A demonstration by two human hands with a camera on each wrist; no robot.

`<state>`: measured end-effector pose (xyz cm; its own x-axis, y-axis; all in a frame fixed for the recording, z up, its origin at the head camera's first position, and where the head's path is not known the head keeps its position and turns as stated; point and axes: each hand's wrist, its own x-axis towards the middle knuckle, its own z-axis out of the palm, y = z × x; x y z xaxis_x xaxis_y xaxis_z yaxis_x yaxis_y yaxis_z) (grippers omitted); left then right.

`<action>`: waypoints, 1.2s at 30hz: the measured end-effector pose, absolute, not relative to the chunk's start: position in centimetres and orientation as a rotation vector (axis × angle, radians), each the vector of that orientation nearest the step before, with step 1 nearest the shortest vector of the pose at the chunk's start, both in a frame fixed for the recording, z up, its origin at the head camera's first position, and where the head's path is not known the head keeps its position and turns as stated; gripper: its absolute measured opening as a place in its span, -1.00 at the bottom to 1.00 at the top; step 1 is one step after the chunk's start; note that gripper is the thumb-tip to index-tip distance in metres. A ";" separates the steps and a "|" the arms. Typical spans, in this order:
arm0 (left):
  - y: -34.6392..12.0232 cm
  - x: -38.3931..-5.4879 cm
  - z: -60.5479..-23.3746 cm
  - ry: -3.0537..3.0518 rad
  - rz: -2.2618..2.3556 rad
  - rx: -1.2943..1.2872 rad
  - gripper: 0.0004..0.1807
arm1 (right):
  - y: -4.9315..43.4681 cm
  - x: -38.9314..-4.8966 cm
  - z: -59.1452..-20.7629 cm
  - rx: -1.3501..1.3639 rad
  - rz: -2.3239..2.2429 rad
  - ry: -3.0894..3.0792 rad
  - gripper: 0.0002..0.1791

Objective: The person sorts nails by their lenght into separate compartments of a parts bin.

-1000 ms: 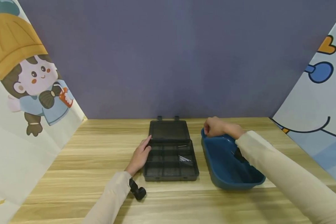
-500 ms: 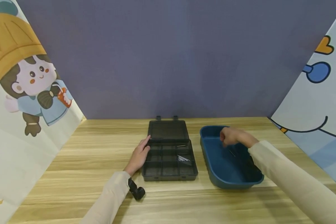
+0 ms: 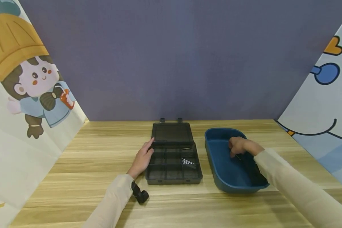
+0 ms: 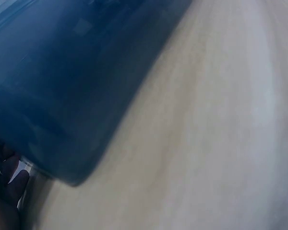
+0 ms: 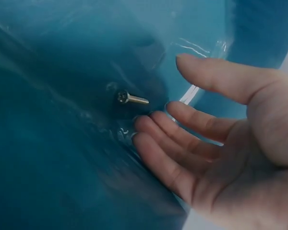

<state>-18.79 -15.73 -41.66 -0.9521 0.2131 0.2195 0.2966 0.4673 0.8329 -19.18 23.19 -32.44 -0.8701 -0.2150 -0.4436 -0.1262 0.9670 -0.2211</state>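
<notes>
My left hand (image 3: 140,160) rests along the left edge of a dark translucent compartment box (image 3: 174,181), index finger extended near the hinge line. The box's lid (image 3: 172,131) lies folded back. Several thin silvery pieces (image 3: 187,161) lie in a right-hand compartment, and another thin piece (image 3: 185,148) lies behind them. My right hand (image 3: 240,146) reaches down into a blue bin (image 3: 220,186). In the right wrist view its thumb stands apart from the relaxed fingers. A small metal screw (image 5: 133,98) lies on the bin floor just beyond the fingertips.
Both containers stand on a wooden table (image 3: 102,139), the bin to the right of the box. A grey-purple wall panel (image 3: 171,60) rises behind them, with printed panels at both sides. A black wrist camera (image 3: 140,193) sits on the left wrist.
My right hand has moved from above the bin's far left rim, rightward and down into the bin near the screw. The left hand has stayed on the box.
</notes>
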 end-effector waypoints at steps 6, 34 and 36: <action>-15.7 -18.8 -41.7 -2.621 -1.510 -0.463 -0.44 | 23.1 -18.9 -33.2 -0.152 -0.313 2.650 -0.50; -15.8 -18.9 -41.7 -2.613 -1.483 -0.467 -0.44 | 23.0 -18.9 -34.8 -0.248 -0.344 2.720 -0.74; -15.8 -18.9 -41.8 -2.617 -1.481 -0.467 -0.44 | 23.0 -18.9 -34.6 -0.269 -0.346 2.714 -0.73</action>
